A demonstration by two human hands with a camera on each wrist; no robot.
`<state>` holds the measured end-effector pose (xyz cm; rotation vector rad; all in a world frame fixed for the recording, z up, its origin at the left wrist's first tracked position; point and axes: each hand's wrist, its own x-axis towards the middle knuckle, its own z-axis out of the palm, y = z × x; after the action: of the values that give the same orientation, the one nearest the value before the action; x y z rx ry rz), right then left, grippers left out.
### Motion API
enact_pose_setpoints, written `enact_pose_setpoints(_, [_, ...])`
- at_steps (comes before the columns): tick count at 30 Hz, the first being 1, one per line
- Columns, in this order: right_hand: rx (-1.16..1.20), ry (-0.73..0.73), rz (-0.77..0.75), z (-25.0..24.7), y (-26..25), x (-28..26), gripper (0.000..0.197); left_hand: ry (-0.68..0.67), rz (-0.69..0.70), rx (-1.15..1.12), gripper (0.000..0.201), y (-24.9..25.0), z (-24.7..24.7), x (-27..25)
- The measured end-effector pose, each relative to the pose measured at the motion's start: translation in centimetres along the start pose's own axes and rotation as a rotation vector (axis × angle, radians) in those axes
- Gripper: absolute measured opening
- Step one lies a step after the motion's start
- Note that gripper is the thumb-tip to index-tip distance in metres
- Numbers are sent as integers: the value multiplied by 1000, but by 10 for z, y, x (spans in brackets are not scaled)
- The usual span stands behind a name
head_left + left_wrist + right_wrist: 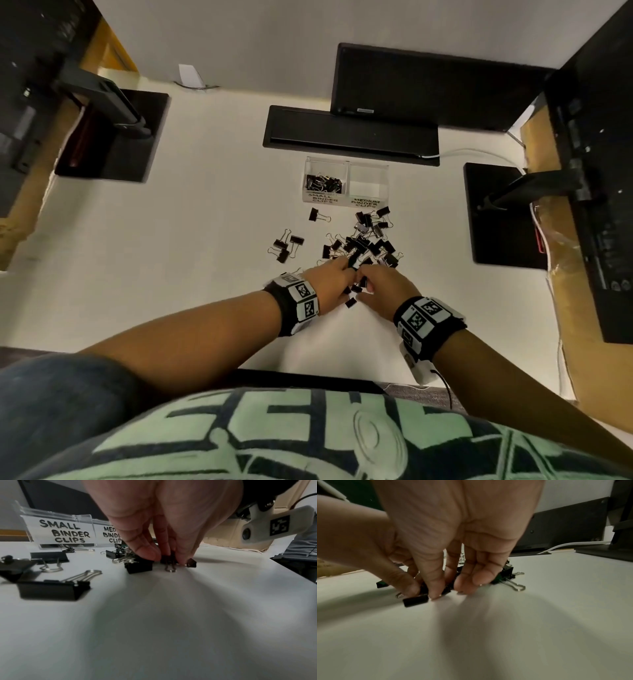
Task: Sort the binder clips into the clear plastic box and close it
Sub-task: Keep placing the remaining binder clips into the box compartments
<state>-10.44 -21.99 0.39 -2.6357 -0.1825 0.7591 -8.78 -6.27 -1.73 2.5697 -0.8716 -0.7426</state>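
A clear plastic box (346,164) stands behind the pile; its left cell, labelled SMALL BINDER CLIPS (66,532), holds several black clips, and the MEDIUM cell (369,186) shows none. Loose black binder clips (363,240) lie scattered in front of it. My left hand (334,284) is at the pile's near edge, and its fingertips (149,553) and thumb pinch a small clip (167,560) on the table. My right hand (380,287) is right beside it, its thumb and forefinger (435,588) pinching another small clip (424,588). One more small clip (415,600) lies just below.
A few medium clips (286,245) lie apart on the left, and one (317,215) lies near the box. A black bar (349,135) sits behind the box. Black monitor bases stand at left (113,137) and right (503,212). A white cable (472,152) runs at the back right.
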Motion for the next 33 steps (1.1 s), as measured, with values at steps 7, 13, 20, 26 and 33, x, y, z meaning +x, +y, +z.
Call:
enact_pose_setpoints(7, [188,67,41,2,12,1,26,43,-18,-9,29,-20,-10,-5])
enact_pose_setpoints(13, [242,146,62,4,8,0,14,82,61,54,33,-14,-11,-12])
enact_pose_setpoints(20, [153,155,75,19,-1,6,16,-9,142,174,34,-3,2,-7])
enact_pose_setpoints(26, [337,130,157,11,4,4,17,21,196,237,30,-6,3,-6])
enact_pose_setpoints(33, [1041,48,325,-10,31,7,18,69,218,252,30,-8,6,-6])
